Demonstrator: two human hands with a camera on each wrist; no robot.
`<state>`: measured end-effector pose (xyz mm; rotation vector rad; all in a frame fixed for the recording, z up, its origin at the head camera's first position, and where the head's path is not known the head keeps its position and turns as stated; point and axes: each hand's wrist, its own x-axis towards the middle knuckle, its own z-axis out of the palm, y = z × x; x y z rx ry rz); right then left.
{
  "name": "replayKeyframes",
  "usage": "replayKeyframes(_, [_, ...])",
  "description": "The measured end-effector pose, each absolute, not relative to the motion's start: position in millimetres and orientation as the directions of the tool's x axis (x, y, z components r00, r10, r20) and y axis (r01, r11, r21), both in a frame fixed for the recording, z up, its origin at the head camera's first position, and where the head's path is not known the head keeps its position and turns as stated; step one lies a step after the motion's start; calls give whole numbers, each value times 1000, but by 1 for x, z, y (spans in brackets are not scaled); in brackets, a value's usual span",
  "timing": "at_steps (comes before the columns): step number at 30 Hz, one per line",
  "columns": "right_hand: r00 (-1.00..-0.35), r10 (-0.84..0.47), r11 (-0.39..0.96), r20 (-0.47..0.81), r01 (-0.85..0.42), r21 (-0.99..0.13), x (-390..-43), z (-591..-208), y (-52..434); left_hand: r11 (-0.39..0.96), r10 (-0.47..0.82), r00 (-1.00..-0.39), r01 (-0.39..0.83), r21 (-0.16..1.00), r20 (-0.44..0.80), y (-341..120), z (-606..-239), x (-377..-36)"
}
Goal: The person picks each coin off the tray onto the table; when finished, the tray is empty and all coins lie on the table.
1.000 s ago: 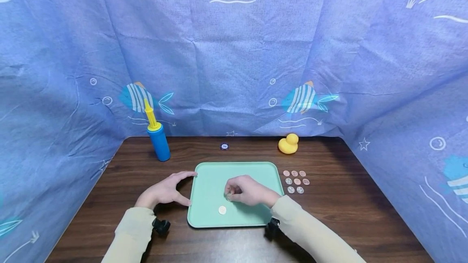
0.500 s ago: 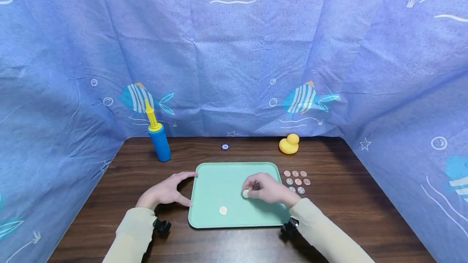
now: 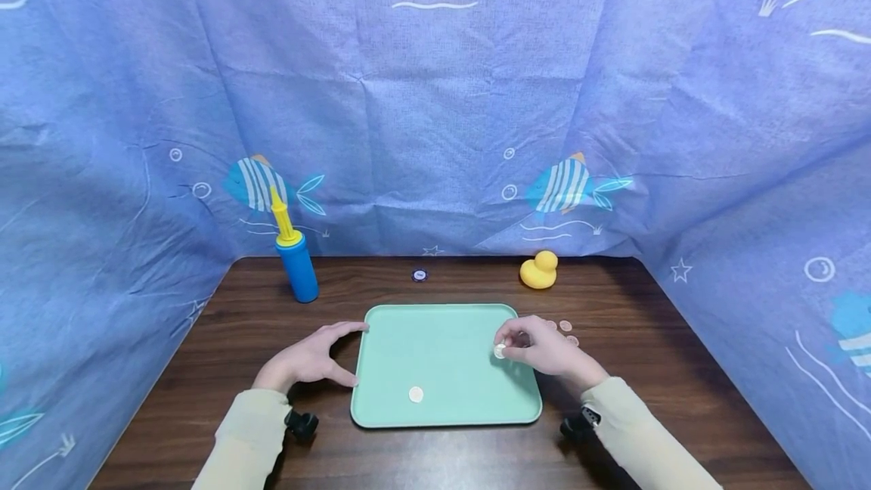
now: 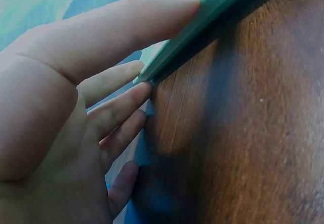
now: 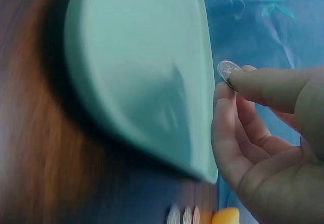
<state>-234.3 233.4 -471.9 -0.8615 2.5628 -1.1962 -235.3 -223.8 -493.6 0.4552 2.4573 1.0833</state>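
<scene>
We saw the right hand (image 3: 544, 350) pinch a silver coin (image 3: 500, 351) in its fingers above the tray's (image 3: 435, 339) right edge; left hand (image 3: 309, 358), fingers relaxed, touched its left rim.

The tray (image 3: 442, 339) is mint green — the coin (image 3: 500, 351) between the right fingertips (image 5: 238, 82) silver. Just beyond those fingers lie copper coins (image 3: 566, 326). The table (image 3: 680, 399) is dark brown woodgrain. The duck (image 3: 539, 270) is yellow, the pump (image 3: 296, 263) blue and yellow — the cloth (image 3: 435, 97) blue with striped fish.
</scene>
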Motion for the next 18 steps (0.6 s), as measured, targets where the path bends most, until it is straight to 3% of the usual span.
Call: replayKeyframes(18, [-891,-446,532,81,-337,-777,-225,-477,306,644,446,-862,123,755,-240,-223,-491,-234])
